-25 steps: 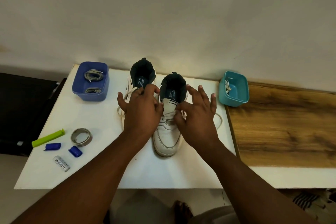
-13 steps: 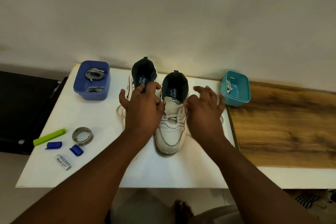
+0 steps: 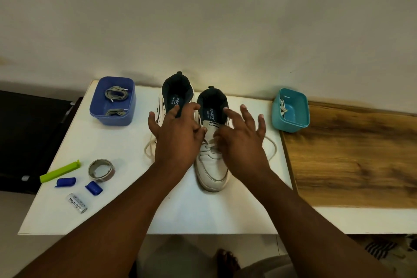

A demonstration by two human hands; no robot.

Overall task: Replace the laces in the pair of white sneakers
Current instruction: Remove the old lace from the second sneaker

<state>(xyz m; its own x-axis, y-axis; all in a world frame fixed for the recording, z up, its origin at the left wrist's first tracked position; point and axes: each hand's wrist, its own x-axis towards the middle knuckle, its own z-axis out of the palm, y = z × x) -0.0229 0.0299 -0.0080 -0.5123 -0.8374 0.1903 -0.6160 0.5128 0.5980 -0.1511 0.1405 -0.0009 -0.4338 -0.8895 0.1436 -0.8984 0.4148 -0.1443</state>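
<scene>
Head view. Two white sneakers stood side by side on the white table (image 3: pixel 203 216), toes toward me, dark openings toward the wall. The left sneaker (image 3: pixel 174 95) was mostly covered by my left hand (image 3: pixel 177 137); the right sneaker (image 3: pixel 212 165) showed its toe and tongue between the two hands.

Left hand lay over the left sneaker's lacing, fingers loosely bent, thumb out to the left. I could not tell whether it held anything; its fingertips were hidden or blurred.

Right hand (image 3: pixel 241 142) hovered over the right side of the right sneaker, fingers spread wide and blurred. Its thumb lay near the white lace (image 3: pixel 208 145) at the eyelets; whether it touched, I could not tell. A loop of that lace (image 3: pixel 273 149) trailed on the table to the right. Another white loop (image 3: pixel 149 149) lay left of the left sneaker.

Blue tub (image 3: pixel 112 117) at the table's far left held grey laces (image 3: pixel 116 95). Teal tub (image 3: pixel 291 119) at the far right held a white lace (image 3: pixel 282 108).

Near left edge: green clip (image 3: pixel 59 171), tape roll (image 3: pixel 101 169), two blue caps (image 3: pixel 65 181) (image 3: pixel 94 188), a battery (image 3: pixel 76 203). A wooden surface (image 3: pixel 352 160) adjoined the table on the right.
</scene>
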